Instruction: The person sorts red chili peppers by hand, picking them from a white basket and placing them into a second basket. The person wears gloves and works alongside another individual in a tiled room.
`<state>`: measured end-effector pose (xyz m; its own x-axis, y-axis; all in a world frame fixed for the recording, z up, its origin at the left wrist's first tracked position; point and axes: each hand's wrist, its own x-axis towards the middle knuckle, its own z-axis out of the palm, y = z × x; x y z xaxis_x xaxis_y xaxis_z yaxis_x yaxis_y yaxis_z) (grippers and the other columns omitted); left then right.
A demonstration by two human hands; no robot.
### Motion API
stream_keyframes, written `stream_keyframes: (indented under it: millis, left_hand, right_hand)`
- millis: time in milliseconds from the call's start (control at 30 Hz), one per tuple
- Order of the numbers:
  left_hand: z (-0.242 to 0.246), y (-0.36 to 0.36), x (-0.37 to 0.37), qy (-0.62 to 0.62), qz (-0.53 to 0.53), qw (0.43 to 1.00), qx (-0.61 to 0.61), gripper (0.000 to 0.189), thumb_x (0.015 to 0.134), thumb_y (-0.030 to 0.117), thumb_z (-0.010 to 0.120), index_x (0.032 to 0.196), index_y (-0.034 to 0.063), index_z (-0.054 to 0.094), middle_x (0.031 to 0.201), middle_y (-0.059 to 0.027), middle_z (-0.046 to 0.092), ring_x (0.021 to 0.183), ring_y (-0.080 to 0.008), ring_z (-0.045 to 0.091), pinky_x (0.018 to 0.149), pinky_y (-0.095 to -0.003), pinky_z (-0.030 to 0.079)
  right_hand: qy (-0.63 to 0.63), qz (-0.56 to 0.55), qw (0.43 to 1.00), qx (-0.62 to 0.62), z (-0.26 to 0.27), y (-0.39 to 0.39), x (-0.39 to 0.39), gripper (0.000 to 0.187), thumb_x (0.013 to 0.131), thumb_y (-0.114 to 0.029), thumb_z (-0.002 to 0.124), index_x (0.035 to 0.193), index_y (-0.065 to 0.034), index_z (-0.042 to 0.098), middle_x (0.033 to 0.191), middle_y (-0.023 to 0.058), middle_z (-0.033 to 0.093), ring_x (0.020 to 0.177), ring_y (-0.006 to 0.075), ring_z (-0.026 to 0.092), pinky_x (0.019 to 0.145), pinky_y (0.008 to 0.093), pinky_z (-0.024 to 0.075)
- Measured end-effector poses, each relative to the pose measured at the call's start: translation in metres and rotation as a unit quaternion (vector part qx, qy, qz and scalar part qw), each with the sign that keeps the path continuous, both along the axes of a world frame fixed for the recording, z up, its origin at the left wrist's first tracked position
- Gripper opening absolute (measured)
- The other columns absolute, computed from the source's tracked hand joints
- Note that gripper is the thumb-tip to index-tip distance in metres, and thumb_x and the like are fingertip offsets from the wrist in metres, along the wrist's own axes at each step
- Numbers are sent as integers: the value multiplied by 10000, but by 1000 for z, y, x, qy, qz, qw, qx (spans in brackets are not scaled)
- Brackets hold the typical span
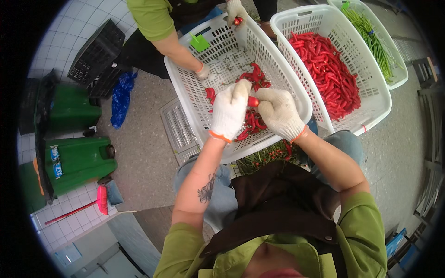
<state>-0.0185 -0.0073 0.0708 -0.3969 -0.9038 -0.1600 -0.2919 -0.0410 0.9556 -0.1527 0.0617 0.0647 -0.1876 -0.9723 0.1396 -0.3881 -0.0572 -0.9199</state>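
Both my hands wear off-white knit gloves with orange cuffs and meet above a white slotted plastic basket (306, 104). My left hand (229, 109) grips a red chili pepper (253, 101), whose blunt orange-red end sticks out toward the other hand. My right hand (279, 109) has its fingers curled right beside that end; whether they pinch anything is hidden. Beneath my hands, red chilies (256, 77) lie in the basket, with more chilies (251, 124) nearer me. Loose green stems (231, 64) are scattered over the basket's far floor.
Opposite, a co-worker's gloved hand (240, 15) holds red chilies; their other hand (202, 71) reaches inside. A second basket (372, 73) holds a chili heap (323, 73). Beyond are green stalks (373, 38). Green stems (271, 158) pile between my knees. Green bins (81, 163) stand left.
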Motion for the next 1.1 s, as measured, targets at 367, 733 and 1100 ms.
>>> stream_keyframes:
  millis: [367,733,1100]
  left_hand:
    - [-18,-17,14,136,129,915,358,421,975,493,512,796,121,598,531,64,389,399,-95,263,423,-266,235]
    - [-23,-9,-81,366,-163,875,272,657,992,467,499,1463,36,341,1470,-129,410,1318,-262,436,1060,-433,388]
    - [-254,-61,68,-257,-92,945,182,235,865,261,537,963,64,616,845,-116,656,699,-252,608,653,-393,489]
  right_hand:
    - [373,451,761,280,-25,46,-1,317,746,-344,630,896,-87,739,882,189,703,877,347,685,772,470,531]
    - [435,433,748,254,-32,50,1,230,746,-244,671,905,-106,764,896,119,735,846,284,715,684,421,539]
    - [458,294,813,209,-7,46,-42,176,778,-171,605,798,-52,734,782,152,706,751,311,704,644,436,546]
